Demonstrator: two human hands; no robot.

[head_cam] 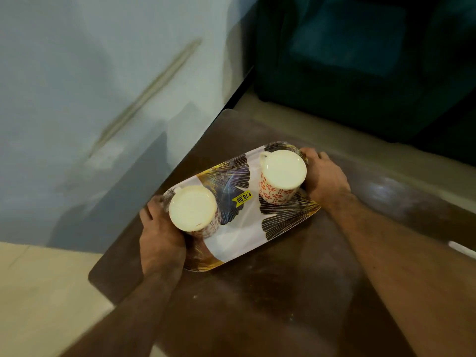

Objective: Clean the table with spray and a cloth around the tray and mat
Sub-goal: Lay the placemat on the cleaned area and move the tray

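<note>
Tray (239,235) near table (283,292) corner, hand-held.
</note>
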